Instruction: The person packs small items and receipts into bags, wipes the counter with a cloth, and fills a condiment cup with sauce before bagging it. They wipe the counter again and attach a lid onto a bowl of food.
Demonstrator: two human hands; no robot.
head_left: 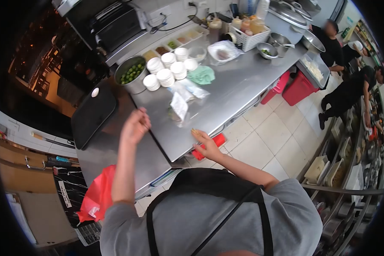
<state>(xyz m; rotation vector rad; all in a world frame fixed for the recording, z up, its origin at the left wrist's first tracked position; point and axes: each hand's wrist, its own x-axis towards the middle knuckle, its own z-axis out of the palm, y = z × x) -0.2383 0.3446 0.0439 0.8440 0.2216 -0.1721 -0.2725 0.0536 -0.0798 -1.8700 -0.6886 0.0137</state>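
In the head view, a small yellowish piece (194,130) is seen at the fingertips of the right hand (210,148), to the near right of the clear bag (179,105). Whether it is pinched or merely touched cannot be told; the thumb is spread from the fingers. It is judged light, perhaps soft, best taken lightly by its edges. The left hand (136,125) is held left of the bag, fingers loosely curled; whether anything is grasped cannot be told.
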